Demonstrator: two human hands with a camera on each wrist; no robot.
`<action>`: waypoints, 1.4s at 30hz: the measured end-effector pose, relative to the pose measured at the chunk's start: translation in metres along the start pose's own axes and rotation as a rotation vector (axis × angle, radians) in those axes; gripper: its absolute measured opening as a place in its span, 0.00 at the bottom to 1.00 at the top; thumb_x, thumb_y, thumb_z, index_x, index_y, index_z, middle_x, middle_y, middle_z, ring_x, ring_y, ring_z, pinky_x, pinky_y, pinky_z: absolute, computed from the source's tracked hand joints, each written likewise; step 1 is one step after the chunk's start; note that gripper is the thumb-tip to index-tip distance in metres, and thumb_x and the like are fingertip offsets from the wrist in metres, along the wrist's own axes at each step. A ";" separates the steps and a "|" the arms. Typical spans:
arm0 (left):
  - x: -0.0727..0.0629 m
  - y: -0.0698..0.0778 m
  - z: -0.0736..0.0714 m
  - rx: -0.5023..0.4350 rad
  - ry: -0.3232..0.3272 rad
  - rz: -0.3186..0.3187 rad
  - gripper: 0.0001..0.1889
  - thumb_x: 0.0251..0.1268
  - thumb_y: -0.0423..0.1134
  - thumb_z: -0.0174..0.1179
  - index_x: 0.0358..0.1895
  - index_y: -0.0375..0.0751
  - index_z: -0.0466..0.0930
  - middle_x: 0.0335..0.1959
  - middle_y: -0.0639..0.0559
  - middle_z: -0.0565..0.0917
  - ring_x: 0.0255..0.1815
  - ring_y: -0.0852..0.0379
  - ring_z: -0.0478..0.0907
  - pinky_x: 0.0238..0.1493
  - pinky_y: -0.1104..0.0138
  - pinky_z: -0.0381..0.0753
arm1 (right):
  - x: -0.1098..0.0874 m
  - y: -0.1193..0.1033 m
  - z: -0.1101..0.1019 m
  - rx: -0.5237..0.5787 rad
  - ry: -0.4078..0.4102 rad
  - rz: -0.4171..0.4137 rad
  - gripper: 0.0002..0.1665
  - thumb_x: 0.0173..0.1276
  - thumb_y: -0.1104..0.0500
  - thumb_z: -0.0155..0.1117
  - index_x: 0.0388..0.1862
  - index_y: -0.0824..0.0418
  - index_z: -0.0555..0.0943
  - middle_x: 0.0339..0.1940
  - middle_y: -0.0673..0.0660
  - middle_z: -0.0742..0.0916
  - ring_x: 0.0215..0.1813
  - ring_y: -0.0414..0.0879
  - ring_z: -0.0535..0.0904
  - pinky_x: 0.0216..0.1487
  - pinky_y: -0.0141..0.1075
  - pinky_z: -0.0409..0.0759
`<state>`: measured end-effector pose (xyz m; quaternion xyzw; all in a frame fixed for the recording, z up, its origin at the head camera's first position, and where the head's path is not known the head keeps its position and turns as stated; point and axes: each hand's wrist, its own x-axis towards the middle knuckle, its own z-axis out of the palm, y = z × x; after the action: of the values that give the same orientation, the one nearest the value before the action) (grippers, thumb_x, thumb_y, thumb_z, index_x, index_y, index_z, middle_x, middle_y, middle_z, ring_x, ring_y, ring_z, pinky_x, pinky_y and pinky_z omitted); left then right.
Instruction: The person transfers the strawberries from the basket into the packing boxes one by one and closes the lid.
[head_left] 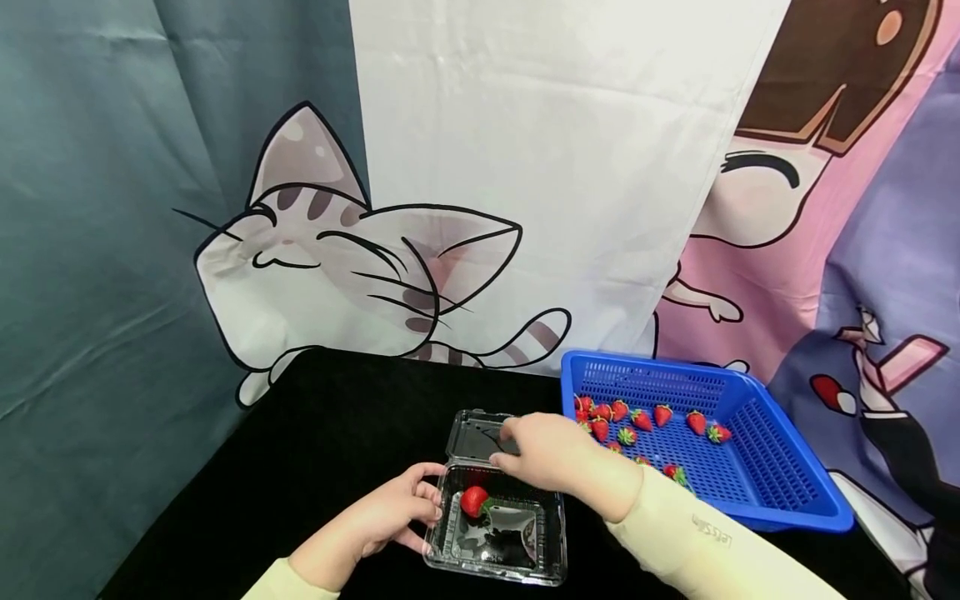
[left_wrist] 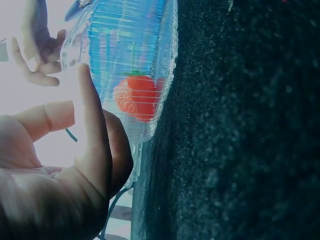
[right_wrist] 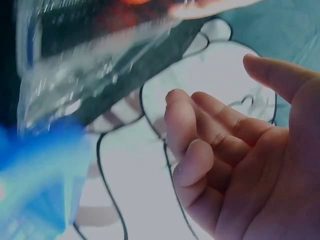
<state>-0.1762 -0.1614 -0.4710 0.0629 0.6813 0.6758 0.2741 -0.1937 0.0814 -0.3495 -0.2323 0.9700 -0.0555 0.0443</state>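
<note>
A clear plastic clamshell box (head_left: 551, 533) stands on the black cloth, its lid (head_left: 472, 433) folded back on the far side. Inside, toward the left wall, lies one red strawberry (head_left: 474, 502) with green leaves, also visible through the wall in the left wrist view (left_wrist: 137, 97). My left hand (head_left: 390, 512) rests against the box's left side, fingers and thumb spread along the rim. Over the lid's right part hovers my right hand (head_left: 551, 454); in the right wrist view its fingers (right_wrist: 182, 120) are loosely bent, with nothing between them and the thumb.
Right of the box stands a blue perforated basket (head_left: 795, 492) holding several strawberries (head_left: 662, 415), mostly toward its left and far side. My right forearm passes over its near left corner. Behind the black-covered table (head_left: 360, 408) hangs a printed cartoon curtain (head_left: 570, 167).
</note>
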 end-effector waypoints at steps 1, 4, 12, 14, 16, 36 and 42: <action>0.000 0.000 0.000 0.001 0.001 0.002 0.37 0.54 0.27 0.58 0.70 0.34 0.57 0.41 0.44 0.74 0.37 0.50 0.76 0.26 0.59 0.87 | 0.000 0.004 -0.004 0.004 0.010 0.019 0.23 0.65 0.38 0.64 0.47 0.53 0.83 0.41 0.50 0.88 0.40 0.46 0.84 0.39 0.44 0.84; 0.001 0.000 -0.001 0.006 0.002 0.006 0.37 0.54 0.27 0.58 0.70 0.33 0.57 0.41 0.44 0.74 0.37 0.50 0.76 0.26 0.59 0.87 | 0.002 0.020 -0.017 0.005 0.034 0.074 0.22 0.65 0.39 0.64 0.47 0.52 0.83 0.42 0.50 0.88 0.40 0.46 0.83 0.39 0.46 0.83; 0.002 0.000 -0.003 0.011 0.003 -0.005 0.37 0.54 0.27 0.58 0.70 0.33 0.57 0.41 0.42 0.75 0.37 0.50 0.76 0.26 0.58 0.88 | 0.011 0.076 -0.040 0.029 0.049 0.157 0.23 0.69 0.40 0.61 0.48 0.56 0.83 0.39 0.51 0.86 0.37 0.46 0.80 0.44 0.50 0.81; 0.001 0.001 -0.004 0.011 0.006 -0.010 0.37 0.54 0.27 0.58 0.70 0.34 0.57 0.42 0.42 0.75 0.37 0.50 0.76 0.26 0.59 0.87 | 0.015 0.091 -0.044 0.058 0.030 0.191 0.25 0.70 0.40 0.59 0.51 0.58 0.82 0.40 0.52 0.86 0.37 0.46 0.80 0.45 0.51 0.81; 0.001 0.001 -0.004 0.012 0.007 -0.014 0.37 0.54 0.27 0.58 0.70 0.33 0.57 0.42 0.42 0.75 0.37 0.50 0.76 0.25 0.60 0.87 | 0.018 0.106 -0.045 0.089 0.014 0.222 0.25 0.70 0.41 0.59 0.51 0.59 0.82 0.40 0.53 0.86 0.35 0.46 0.80 0.45 0.51 0.80; 0.001 -0.001 0.002 0.001 -0.004 -0.019 0.37 0.52 0.28 0.58 0.69 0.34 0.59 0.40 0.44 0.75 0.36 0.52 0.75 0.25 0.61 0.87 | 0.006 0.235 -0.008 0.190 -0.022 0.477 0.25 0.71 0.48 0.55 0.49 0.70 0.79 0.41 0.63 0.84 0.35 0.52 0.77 0.40 0.53 0.79; -0.001 -0.001 0.003 -0.002 -0.002 -0.022 0.37 0.52 0.28 0.58 0.69 0.34 0.59 0.40 0.45 0.74 0.35 0.53 0.75 0.24 0.63 0.86 | 0.001 0.256 0.007 0.178 -0.049 0.542 0.30 0.71 0.47 0.56 0.55 0.73 0.77 0.47 0.71 0.83 0.46 0.63 0.79 0.51 0.65 0.75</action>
<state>-0.1739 -0.1588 -0.4714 0.0560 0.6811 0.6733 0.2823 -0.3081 0.3069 -0.3891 0.0392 0.9867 -0.1212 0.1010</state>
